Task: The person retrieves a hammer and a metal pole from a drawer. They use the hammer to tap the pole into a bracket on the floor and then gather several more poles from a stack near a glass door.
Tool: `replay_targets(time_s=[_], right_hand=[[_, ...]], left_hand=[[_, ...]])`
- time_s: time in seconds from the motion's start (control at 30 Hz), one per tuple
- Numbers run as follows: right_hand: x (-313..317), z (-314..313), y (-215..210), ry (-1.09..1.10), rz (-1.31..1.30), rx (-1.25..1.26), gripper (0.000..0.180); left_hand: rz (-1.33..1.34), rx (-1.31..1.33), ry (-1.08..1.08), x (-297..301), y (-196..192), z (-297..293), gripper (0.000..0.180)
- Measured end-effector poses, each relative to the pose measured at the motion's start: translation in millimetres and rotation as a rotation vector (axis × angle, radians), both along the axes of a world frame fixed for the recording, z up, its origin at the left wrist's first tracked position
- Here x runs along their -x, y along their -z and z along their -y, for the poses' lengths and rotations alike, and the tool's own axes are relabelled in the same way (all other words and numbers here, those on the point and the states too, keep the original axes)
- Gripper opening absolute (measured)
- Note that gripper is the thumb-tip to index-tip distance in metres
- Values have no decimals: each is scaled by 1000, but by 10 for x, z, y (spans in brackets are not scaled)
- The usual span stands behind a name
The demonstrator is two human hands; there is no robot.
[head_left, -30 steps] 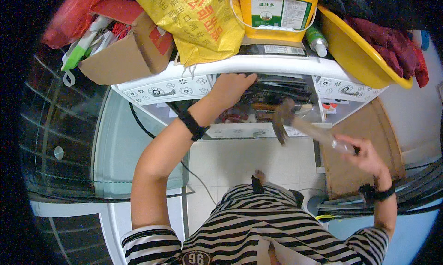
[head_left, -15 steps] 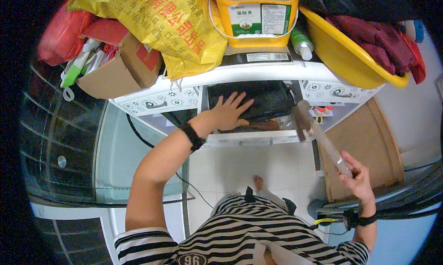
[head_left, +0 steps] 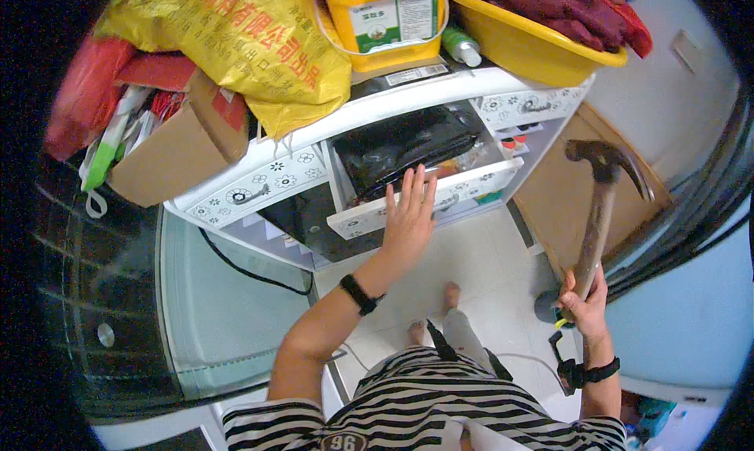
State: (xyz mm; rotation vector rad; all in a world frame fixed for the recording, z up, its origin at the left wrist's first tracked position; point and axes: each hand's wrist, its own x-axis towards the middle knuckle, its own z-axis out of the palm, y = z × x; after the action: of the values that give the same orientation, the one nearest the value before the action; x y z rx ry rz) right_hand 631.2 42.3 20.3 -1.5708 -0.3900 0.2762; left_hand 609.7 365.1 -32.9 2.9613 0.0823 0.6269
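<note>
– how is the left hand (head_left: pixel 408 229) held?
– it is held open, with the fingers stretched out and laid across the front of a white drawer (head_left: pixel 479 185); how firmly it is pressed there cannot be told.
– and what is gripped by the right hand (head_left: pixel 587 303)?
– a hammer (head_left: pixel 597 225). its wooden handle is wrapped by the closed fingers near the lower end, and its dark metal head is held up beyond that hand, to the right of the drawer.
– what is contained in the drawer?
– a black package (head_left: pixel 408 146), seen just beyond the left hand's fingertips.
– and farther out?
– beyond both hands, things are carried by the white surface (head_left: pixel 503 80): a yellow sack (head_left: pixel 236 42) and a cardboard box (head_left: pixel 177 148) to the left of the left hand, a yellow bucket (head_left: pixel 336 11) almost straight beyond it, and a yellow basin (head_left: pixel 510 44), filled with dark red cloth (head_left: pixel 554 17), farther right.
</note>
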Motion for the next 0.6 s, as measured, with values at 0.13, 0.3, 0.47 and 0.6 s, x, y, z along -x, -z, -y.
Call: replay_targets(time_s=[0.13,0.3,0.47,0.6], right_hand=[[206,315,160,282,-59,230,16],[767,747,351,416,-253,189,16],[1224,1133,539,538,-234,220,10],[1536,1366,568,511,-293,209,13]], left_hand=[[65,-55,-112,-256,122,-7,75],[61,-276,-199,-371,87,-90,53],[183,-281,-151,-383,212,-146,71],[136,-263,-230,-403,110,-113,71]])
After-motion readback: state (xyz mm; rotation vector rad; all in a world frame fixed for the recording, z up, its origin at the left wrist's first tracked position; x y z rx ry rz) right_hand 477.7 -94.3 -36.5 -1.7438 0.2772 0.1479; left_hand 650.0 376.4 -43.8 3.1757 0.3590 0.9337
